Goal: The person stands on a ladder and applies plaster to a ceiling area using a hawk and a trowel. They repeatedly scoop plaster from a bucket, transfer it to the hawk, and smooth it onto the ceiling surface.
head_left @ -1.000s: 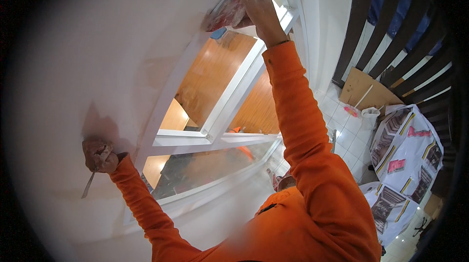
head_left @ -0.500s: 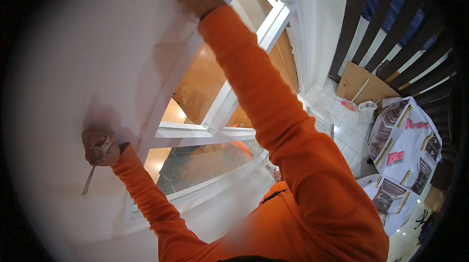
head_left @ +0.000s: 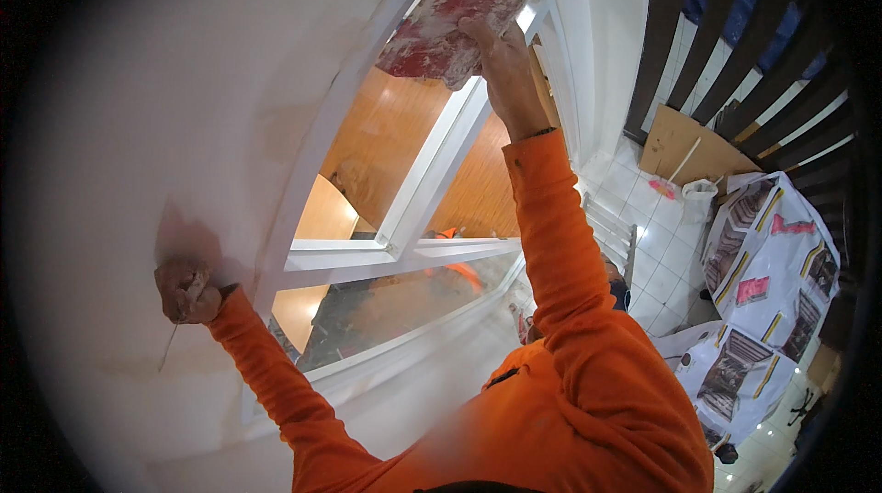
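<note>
My right hand (head_left: pixel 505 70) is raised in front of the upper panes. It grips a dark red flat piece (head_left: pixel 441 20) smeared with white, with one lower corner bent; whether it is a sheet or a spreader I cannot tell. My left hand (head_left: pixel 188 292) is closed in a fist against or close to the pale wall (head_left: pixel 175 116), a shadow beside it. From under that fist sticks a thin, narrow tool (head_left: pixel 168 349), seen nearly edge-on; its grip is hidden in the fingers. Between my arms runs a white window frame (head_left: pixel 317 153) with glass panes.
Dark slats (head_left: pixel 721 70) stand at the upper right. Below them, a cardboard piece (head_left: pixel 684 146) and a white bag (head_left: pixel 700 199) sit on white floor tiles (head_left: pixel 657 277). A printed sheet (head_left: pixel 758 272) covers something at the right. Orange-brown boards (head_left: pixel 381 139) show through the glass.
My right hand has come away from the wall toward the right, in front of the panes, bringing the red piece into view. My left hand has dipped slightly, its tool now looking thinner.
</note>
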The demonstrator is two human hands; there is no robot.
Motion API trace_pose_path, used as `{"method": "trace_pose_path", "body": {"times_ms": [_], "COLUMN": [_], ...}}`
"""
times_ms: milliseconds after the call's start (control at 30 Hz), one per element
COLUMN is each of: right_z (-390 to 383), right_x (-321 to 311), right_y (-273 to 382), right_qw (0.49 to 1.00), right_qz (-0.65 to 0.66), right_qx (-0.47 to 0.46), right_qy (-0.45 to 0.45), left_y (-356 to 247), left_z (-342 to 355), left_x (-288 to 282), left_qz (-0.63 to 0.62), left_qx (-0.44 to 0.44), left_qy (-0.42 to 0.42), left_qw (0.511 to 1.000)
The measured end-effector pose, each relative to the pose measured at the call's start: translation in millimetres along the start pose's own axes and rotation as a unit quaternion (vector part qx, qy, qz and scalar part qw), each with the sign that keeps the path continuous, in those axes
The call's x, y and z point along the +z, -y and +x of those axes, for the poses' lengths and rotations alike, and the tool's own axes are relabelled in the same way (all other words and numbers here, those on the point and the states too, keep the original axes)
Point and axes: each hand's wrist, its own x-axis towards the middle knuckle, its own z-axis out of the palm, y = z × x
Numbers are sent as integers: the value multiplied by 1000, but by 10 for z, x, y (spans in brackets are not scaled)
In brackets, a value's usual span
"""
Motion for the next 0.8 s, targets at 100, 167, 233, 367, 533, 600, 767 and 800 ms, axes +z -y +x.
{"method": "trace_pose_path", "body": {"times_ms": [100, 167, 233, 367, 533, 600, 767, 800], "right_z": [102, 132, 135, 222, -35, -268, -542, -480], "right_x": [31, 126, 292, 512, 1427, 1693, 1433, 1195], "right_y": [-12, 19, 39, -240, -138, -32, 140, -11], "right_qw": [999, 999, 999, 922, 818, 843, 902, 926], "right_qz": [-25, -34, -37, -356, -522, -492, -379, -319], "right_qx": [42, 38, 13, -136, -236, -217, -191, -189], "right_qy": [11, 16, 21, 60, -44, 8, 78, 68], "left_y": [13, 10, 5, 2, 7, 6, 69, 73], "left_z": [-16, -30, -38, -54, -107, -111, -61, -91], "left_x": [8, -13, -37, -61, 10, 2, 26, -37], "left_qz": [4, 8, 8, 6, -3, 0, 4, 12], "left_qx": [-6, -7, -7, -3, -2, -6, -10, -14], "left_qy": [7, 4, 1, -4, 1, 1, 9, 10], "left_qw": [1000, 1000, 1000, 1000, 1000, 1000, 1000, 1000]}}
